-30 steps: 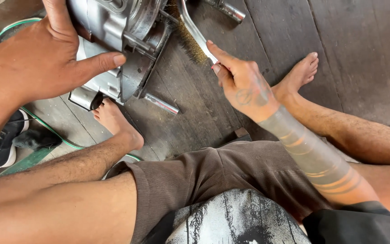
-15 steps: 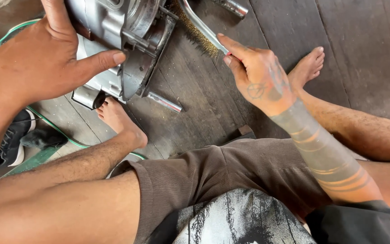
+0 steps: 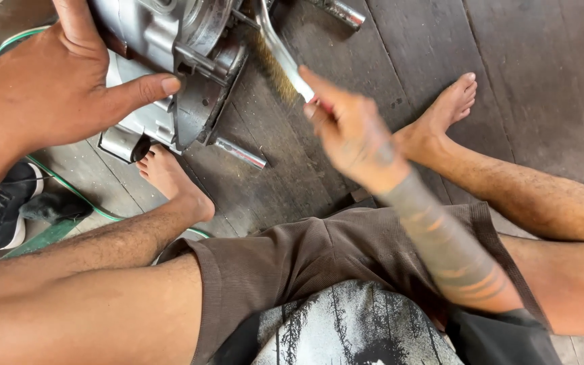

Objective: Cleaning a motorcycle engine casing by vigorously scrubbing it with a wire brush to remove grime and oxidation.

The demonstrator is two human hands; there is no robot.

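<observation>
A grey metal engine casing [image 3: 170,47] stands on the dark wooden floor at the top left. My left hand [image 3: 55,88] presses flat against its side, thumb stretched across the casing's edge. My right hand [image 3: 349,128], blurred by motion, grips the handle of a wire brush [image 3: 278,57] whose brass bristles touch the casing's right side. A steel rod [image 3: 238,152] juts from the casing's lower edge toward the floor.
I sit on the wooden floor [image 3: 522,61] with bare legs spread, feet [image 3: 170,176] on either side of the casing. A black shoe [image 3: 1,209] and a green cable [image 3: 69,186] lie at the left. A chrome tube [image 3: 343,12] lies at the top.
My right hand has swung with the brush, first up toward the casing, now back left and lower, blurred. My left hand has stayed on the casing.
</observation>
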